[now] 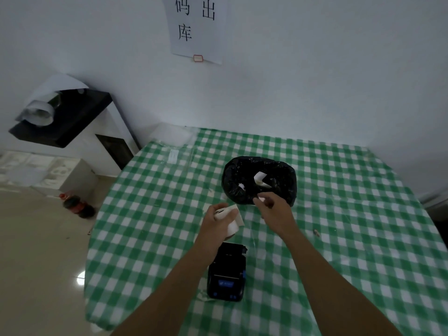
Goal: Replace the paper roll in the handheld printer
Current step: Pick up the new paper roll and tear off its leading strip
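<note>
New paper roll (pixel 231 223) is gripped in the curled left hand (pixel 218 223) just above the open printer (pixel 226 272) — a small white scrap is pinched by right hand (pixel 272 207) fingertips at the bin (pixel 259 180) rim — scrap is to be dropped next, then the roll seated.

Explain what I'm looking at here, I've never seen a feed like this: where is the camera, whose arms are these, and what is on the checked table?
There is no machine here. The single picture comes from a camera worn on a person's head, looking forward and down, so the two bare arms are that person's own.

The left hand holds a white paper roll. The right hand reaches toward a bin lined with a black bag, with a small white scrap pinched in its fingers; a few white scraps already lie inside the bin.

On the green checked tablecloth, near the person, lies the black handheld printer. Whether its paper compartment is open I cannot tell.
</note>
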